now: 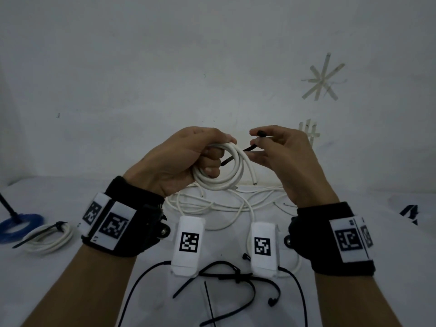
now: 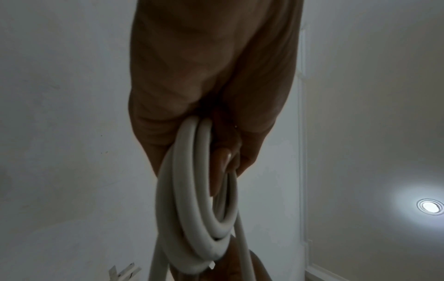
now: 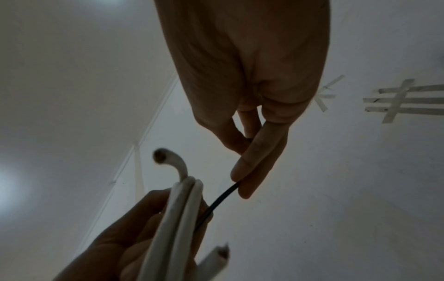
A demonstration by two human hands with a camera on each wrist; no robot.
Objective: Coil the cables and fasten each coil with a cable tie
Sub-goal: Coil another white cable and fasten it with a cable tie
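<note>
My left hand (image 1: 186,156) grips a thick white cable coil (image 1: 220,179) raised above the table, fingers curled through its loops. In the left wrist view the coil (image 2: 192,209) hangs from the curled fingers. My right hand (image 1: 271,147) pinches a black cable tie (image 1: 247,148) that runs through the coil; its head sits at the thumb and forefinger. In the right wrist view the tie (image 3: 223,197) stretches from my right fingertips (image 3: 242,182) to the coil (image 3: 177,218). One cut end of the cable (image 1: 254,180) hangs free.
Thin white cables (image 1: 226,204) lie tangled on the white table (image 1: 70,279) under my hands. Several loose black cable ties (image 1: 236,274) lie near the front. At the left rest a tied white coil (image 1: 50,237) and a blue coil (image 1: 18,224).
</note>
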